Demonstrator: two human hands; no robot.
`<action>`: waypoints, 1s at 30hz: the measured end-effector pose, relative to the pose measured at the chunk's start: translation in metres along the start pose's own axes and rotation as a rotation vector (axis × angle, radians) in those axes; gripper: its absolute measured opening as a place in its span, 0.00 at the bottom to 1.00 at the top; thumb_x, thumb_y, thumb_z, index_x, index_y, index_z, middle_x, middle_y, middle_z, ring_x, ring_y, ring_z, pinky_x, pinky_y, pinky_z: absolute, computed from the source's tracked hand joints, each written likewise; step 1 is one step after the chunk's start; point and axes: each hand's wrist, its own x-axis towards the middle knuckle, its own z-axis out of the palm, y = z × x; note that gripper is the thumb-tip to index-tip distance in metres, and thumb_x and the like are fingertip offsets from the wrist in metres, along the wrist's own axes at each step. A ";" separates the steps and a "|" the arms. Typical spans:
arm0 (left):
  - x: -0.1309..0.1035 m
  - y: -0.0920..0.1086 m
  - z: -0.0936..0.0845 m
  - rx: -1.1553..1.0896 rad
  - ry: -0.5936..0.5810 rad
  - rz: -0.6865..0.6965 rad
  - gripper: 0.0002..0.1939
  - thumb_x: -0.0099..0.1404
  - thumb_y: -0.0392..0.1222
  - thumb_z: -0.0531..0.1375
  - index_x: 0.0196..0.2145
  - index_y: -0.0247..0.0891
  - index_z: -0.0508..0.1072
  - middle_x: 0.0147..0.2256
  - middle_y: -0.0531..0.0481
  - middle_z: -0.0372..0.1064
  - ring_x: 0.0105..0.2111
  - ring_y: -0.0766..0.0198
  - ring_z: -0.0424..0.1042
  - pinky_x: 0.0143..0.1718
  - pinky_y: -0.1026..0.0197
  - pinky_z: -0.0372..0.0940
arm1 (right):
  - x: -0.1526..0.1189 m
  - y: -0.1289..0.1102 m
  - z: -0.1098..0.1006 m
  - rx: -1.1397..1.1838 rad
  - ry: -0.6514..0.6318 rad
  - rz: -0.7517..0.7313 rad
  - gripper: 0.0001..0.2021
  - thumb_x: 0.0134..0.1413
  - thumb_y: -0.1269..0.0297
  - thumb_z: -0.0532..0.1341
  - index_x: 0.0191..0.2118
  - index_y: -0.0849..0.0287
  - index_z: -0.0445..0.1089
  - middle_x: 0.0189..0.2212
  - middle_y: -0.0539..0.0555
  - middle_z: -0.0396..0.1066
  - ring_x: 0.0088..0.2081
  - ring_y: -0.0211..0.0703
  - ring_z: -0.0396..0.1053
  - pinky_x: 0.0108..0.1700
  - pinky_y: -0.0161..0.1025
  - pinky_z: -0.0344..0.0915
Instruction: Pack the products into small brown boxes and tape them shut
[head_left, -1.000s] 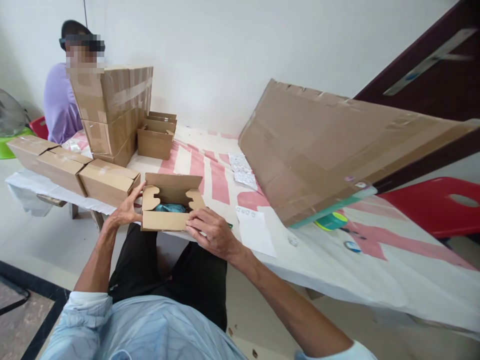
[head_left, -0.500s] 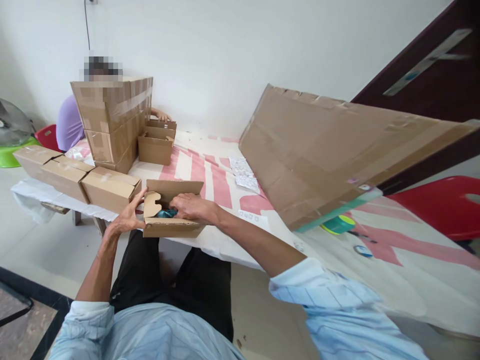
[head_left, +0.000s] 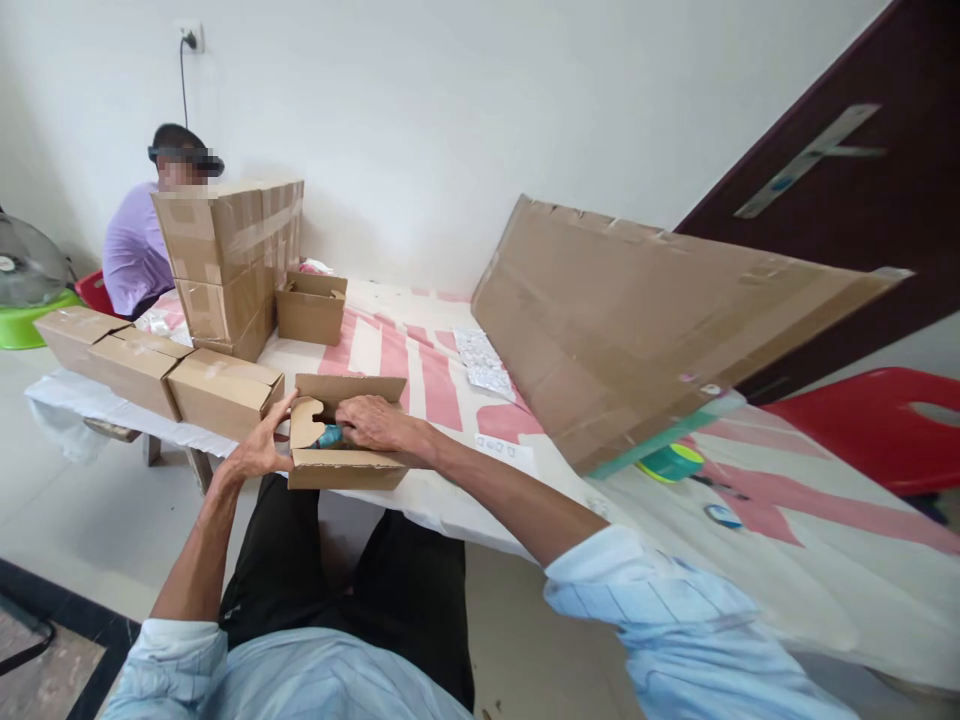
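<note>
A small cardboard box (head_left: 349,472) with its top open lies at the near table edge, above my lap. My left hand (head_left: 260,443) grips its left end, thumb and fingers spread around that side. Reaching down into the box, my right hand (head_left: 371,422) has curled fingers against a shiny teal item (head_left: 328,436). The fingertips and most of the item are hidden inside. A notched inner flap (head_left: 305,420) stands up at the left end of the box.
Closed small boxes (head_left: 225,385) line the left table edge. Behind them stands a stack of taped cartons (head_left: 225,270) beside an open box (head_left: 311,315). A person in purple (head_left: 135,245) sits beyond. A large cardboard sheet (head_left: 637,320) leans over the right; a tape roll (head_left: 671,462) lies beneath.
My right hand has shifted slightly inside the box, and the teal item looks brighter. The other person's hand and one open box beside the carton stack are gone from view. My view has tilted upward.
</note>
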 end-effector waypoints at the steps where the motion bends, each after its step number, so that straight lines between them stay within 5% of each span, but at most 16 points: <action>1: 0.000 -0.001 0.000 -0.001 0.003 -0.002 0.69 0.49 0.42 0.75 0.80 0.50 0.44 0.78 0.37 0.48 0.74 0.35 0.57 0.65 0.42 0.69 | -0.003 0.000 -0.006 -0.012 0.044 -0.004 0.09 0.64 0.72 0.58 0.33 0.58 0.74 0.38 0.57 0.78 0.40 0.45 0.72 0.41 0.39 0.59; 6: 0.002 -0.002 -0.003 -0.003 -0.011 0.007 0.70 0.51 0.44 0.77 0.81 0.47 0.41 0.78 0.33 0.49 0.73 0.35 0.60 0.66 0.40 0.67 | -0.025 0.014 -0.053 0.215 0.332 0.046 0.08 0.63 0.70 0.57 0.32 0.55 0.68 0.33 0.54 0.72 0.38 0.46 0.68 0.41 0.41 0.61; 12: 0.000 0.022 -0.019 -0.074 0.018 0.082 0.63 0.56 0.52 0.77 0.80 0.50 0.48 0.78 0.35 0.49 0.77 0.32 0.50 0.70 0.33 0.61 | -0.045 0.030 -0.094 0.652 0.382 0.167 0.16 0.65 0.50 0.63 0.29 0.53 0.65 0.27 0.51 0.64 0.30 0.44 0.60 0.33 0.42 0.59; 17: 0.019 0.075 -0.028 -0.102 0.146 0.278 0.53 0.58 0.52 0.77 0.76 0.51 0.61 0.74 0.39 0.59 0.74 0.37 0.58 0.67 0.41 0.66 | -0.036 0.025 -0.097 0.716 0.417 0.119 0.21 0.61 0.42 0.65 0.27 0.53 0.65 0.25 0.49 0.63 0.28 0.41 0.59 0.30 0.40 0.59; 20: 0.043 0.100 -0.024 -0.074 0.144 0.305 0.46 0.54 0.51 0.80 0.67 0.43 0.73 0.63 0.37 0.73 0.59 0.44 0.74 0.54 0.50 0.73 | -0.027 0.024 -0.096 0.744 0.444 0.057 0.24 0.57 0.39 0.68 0.27 0.55 0.67 0.25 0.49 0.64 0.28 0.40 0.61 0.30 0.39 0.62; 24: 0.067 0.114 -0.019 -0.197 0.262 0.297 0.26 0.53 0.55 0.79 0.42 0.34 0.81 0.38 0.47 0.79 0.37 0.60 0.77 0.40 0.60 0.72 | -0.024 0.028 -0.094 0.888 0.518 0.051 0.30 0.54 0.30 0.67 0.30 0.57 0.73 0.27 0.51 0.72 0.30 0.41 0.69 0.32 0.38 0.67; 27: 0.080 0.119 -0.020 -0.312 0.467 0.278 0.27 0.51 0.58 0.79 0.38 0.36 0.79 0.33 0.52 0.76 0.31 0.65 0.73 0.34 0.63 0.71 | -0.024 0.036 -0.089 1.113 0.580 -0.003 0.35 0.52 0.23 0.65 0.42 0.56 0.77 0.38 0.55 0.79 0.40 0.47 0.77 0.40 0.42 0.75; 30: 0.093 0.119 -0.024 -0.340 0.562 0.220 0.30 0.48 0.60 0.79 0.37 0.36 0.78 0.32 0.52 0.76 0.28 0.67 0.72 0.27 0.65 0.71 | -0.015 0.046 -0.077 1.265 0.605 -0.004 0.37 0.43 0.28 0.74 0.48 0.54 0.77 0.43 0.55 0.81 0.42 0.49 0.78 0.42 0.43 0.77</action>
